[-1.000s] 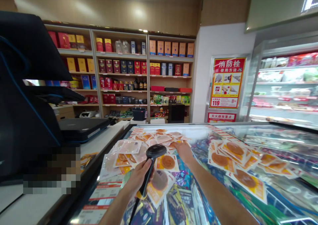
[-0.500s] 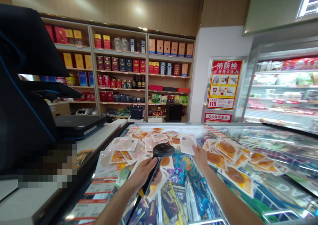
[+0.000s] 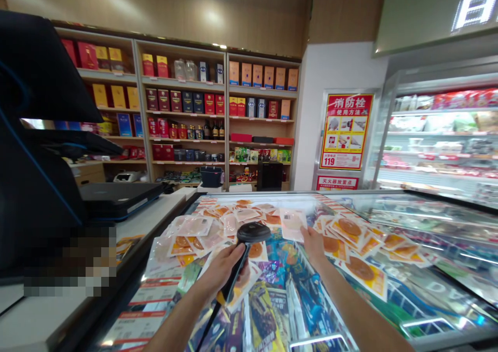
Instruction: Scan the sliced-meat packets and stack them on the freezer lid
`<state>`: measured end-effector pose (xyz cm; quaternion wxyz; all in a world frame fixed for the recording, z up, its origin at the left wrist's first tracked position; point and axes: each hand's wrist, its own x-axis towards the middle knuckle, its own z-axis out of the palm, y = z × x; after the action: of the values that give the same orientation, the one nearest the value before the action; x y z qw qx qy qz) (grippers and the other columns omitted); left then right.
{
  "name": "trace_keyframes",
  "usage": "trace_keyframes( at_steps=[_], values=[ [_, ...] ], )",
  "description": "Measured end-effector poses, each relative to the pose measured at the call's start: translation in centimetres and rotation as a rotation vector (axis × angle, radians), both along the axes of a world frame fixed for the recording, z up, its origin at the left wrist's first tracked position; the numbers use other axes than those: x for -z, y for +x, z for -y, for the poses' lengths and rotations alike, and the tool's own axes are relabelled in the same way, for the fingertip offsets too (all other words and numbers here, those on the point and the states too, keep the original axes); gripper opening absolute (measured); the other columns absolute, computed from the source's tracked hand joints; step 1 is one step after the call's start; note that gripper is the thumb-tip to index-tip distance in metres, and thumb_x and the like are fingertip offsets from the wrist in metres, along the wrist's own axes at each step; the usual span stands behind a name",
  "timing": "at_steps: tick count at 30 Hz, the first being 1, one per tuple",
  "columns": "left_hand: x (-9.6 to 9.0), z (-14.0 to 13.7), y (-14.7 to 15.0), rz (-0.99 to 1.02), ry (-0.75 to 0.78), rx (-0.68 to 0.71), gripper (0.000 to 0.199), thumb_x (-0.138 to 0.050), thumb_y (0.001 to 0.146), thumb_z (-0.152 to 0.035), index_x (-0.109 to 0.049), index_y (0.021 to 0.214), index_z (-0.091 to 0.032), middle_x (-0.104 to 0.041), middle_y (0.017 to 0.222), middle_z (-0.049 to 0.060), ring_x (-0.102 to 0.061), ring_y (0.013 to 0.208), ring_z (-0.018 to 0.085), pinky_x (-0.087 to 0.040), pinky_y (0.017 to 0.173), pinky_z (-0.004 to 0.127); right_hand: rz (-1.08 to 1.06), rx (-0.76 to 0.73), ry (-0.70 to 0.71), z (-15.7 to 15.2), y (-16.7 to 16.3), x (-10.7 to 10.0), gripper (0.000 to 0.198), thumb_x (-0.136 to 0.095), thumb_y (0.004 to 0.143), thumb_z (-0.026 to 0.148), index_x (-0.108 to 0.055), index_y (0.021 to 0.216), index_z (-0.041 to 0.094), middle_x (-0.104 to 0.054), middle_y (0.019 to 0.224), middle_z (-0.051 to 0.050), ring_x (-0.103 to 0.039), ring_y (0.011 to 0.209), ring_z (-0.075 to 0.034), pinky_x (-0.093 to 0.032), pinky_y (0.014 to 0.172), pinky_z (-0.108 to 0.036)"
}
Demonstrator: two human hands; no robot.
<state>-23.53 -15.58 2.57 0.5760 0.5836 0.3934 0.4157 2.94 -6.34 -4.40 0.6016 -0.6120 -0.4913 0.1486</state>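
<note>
My left hand is wrapped round the handle of a black barcode scanner, its head pointing away and to the right over the freezer top. Between the fingers of my right hand is a flat pale packet with a small printed code on its upper left. The packet is held up just right of the scanner head, apart from it. Many similar flat packets lie in a loose pile on the left of the glass, some showing a round orange-brown picture. More such packets are spread out on the right.
Bagged goods show in the chest freezer below my hands. At left, a counter carries a dark monitor and a flat black device. Shelves of boxes stand behind, with a lit display cooler at right.
The whole view has shifted slightly, so the surroundings sit a little further left. Both hands keep their holds, and the packet's printed code shows more clearly.
</note>
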Motion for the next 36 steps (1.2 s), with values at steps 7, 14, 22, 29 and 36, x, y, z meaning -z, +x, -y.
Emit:
trace_keyframes(
  at_steps=[7, 14, 22, 29, 36],
  values=[
    [0.1, -0.4, 0.4, 0.015, -0.009, 0.036, 0.036, -0.047, 0.069, -0.051, -0.048, 0.067, -0.015, -0.049, 0.051, -0.003, -0.044, 0.043, 0.006, -0.034, 0.043, 0.019, 0.027, 0.031, -0.014, 0.0, 0.0, 0.2, 0.042, -0.037, 0.068, 0.047, -0.062, 0.073, 0.013, -0.064, 0.059, -0.006, -0.055, 0.059, -0.02, -0.036, 0.049, -0.025],
    [-0.1, -1.1, 0.6, -0.003, -0.01, 0.031, 0.038, -0.046, 0.068, -0.052, -0.049, 0.069, -0.015, -0.05, 0.056, -0.003, -0.045, 0.047, 0.007, -0.037, 0.045, 0.019, 0.208, 0.103, -0.062, 0.7, -0.3, -0.9, 0.043, -0.031, 0.073, 0.04, -0.062, 0.081, 0.012, -0.065, 0.064, -0.008, -0.057, 0.062, -0.02, -0.039, 0.054, -0.026],
    [0.6, -1.7, -0.5, -0.021, -0.034, -0.119, 0.042, -0.047, 0.065, -0.056, -0.048, 0.066, -0.015, -0.051, 0.052, -0.003, -0.045, 0.044, 0.007, -0.036, 0.044, 0.019, 0.824, 0.216, 0.015, 3.9, 4.3, -2.5, 0.038, -0.032, 0.076, 0.022, -0.057, 0.104, 0.015, -0.062, 0.101, -0.008, -0.055, 0.092, -0.02, -0.038, 0.08, -0.03],
    [0.6, -1.7, -1.3, 0.021, -0.052, -0.166, 0.039, -0.05, 0.064, -0.053, -0.048, 0.065, -0.015, -0.053, 0.052, -0.002, -0.047, 0.043, 0.007, -0.035, 0.043, 0.019, 1.183, 0.19, -0.237, 6.1, 6.5, -0.7, 0.043, -0.031, 0.074, 0.009, -0.055, 0.105, 0.027, -0.06, 0.104, -0.003, -0.051, 0.093, -0.019, -0.036, 0.079, -0.033],
    [0.9, -2.1, -1.7, 0.004, -0.022, -0.138, 0.039, -0.048, 0.067, -0.053, -0.048, 0.066, -0.014, -0.052, 0.052, -0.002, -0.045, 0.044, 0.007, -0.034, 0.043, 0.019, 1.263, 0.295, -0.368, 5.8, 5.7, -1.0, 0.029, -0.039, 0.071, 0.015, -0.059, 0.091, 0.018, -0.058, 0.1, -0.011, -0.048, 0.093, -0.025, -0.035, 0.072, -0.036]
  ],
)
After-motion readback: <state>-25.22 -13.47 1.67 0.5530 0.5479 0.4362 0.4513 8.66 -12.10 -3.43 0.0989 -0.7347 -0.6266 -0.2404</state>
